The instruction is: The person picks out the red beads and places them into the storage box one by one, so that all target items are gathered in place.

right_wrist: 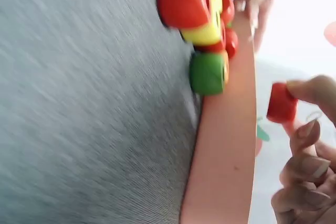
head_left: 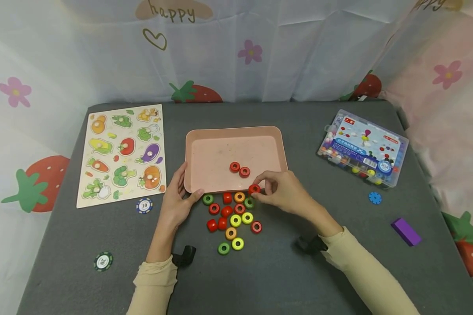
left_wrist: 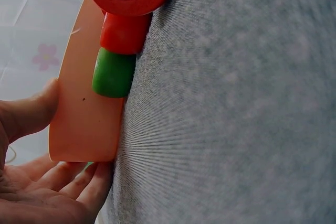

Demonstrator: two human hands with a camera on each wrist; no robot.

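Between thumb and fingertip, my right hand (head_left: 283, 190) pinches a red ring-shaped bead (head_left: 254, 189) above the front rim of a pink tray (head_left: 209, 153). The right wrist view shows the same red bead (right_wrist: 282, 103) raised over the tray's wall. My left hand (head_left: 177, 201) holds the tray's front left corner, thumb at the front rim and fingers along the left side. Inside the tray lie two red beads (head_left: 239, 169). In front of it, several red, yellow, orange and green beads (head_left: 235, 220) lie loosely grouped on the grey cloth; a green bead (left_wrist: 114, 73) sits close to the tray wall.
A vegetable puzzle board (head_left: 120, 155) lies left of the tray. At the right are a clear plastic case (head_left: 364, 148) of colourful parts, a small blue disc (head_left: 375, 198) and a purple block (head_left: 406, 232). Two chips, one blue (head_left: 144, 205) and one green (head_left: 103, 261), lie left.
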